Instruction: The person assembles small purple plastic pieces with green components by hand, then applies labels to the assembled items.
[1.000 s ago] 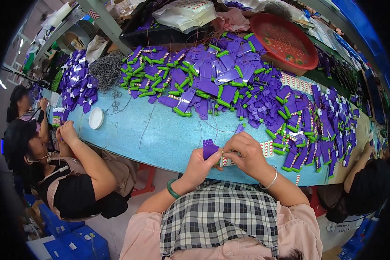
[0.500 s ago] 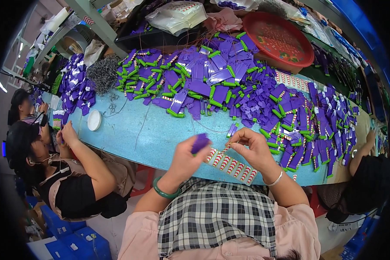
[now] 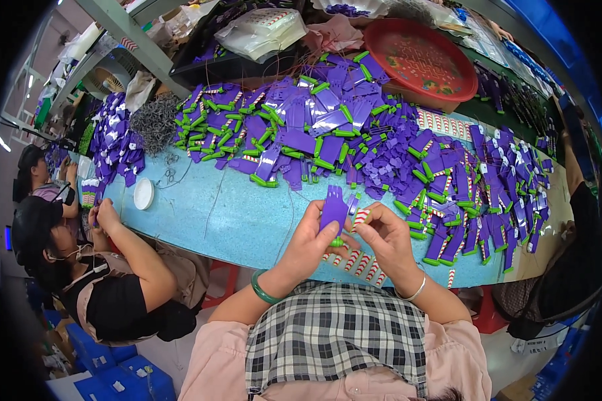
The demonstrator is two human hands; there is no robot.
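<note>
At a light-blue counter (image 3: 241, 227), just beyond a checked apron (image 3: 338, 334), works with both hands close together. Has a sheet of striped stickers (image 3: 363, 264) lying beneath them. Pinches a purple piece (image 3: 334, 207) with a green end between thumb and fingers of the left hand (image 3: 306, 244); grips a red-and-white strip (image 3: 361, 217) at the fingertips of the right hand (image 3: 389, 238), beside that piece. Faces heaped purple-and-green pieces (image 3: 318, 137) beyond the hands, then a red tray (image 3: 425, 83) farther off.

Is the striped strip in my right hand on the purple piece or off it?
Off: your right hand pinches the striped strip, apart from the purple piece in your left hand.
</note>
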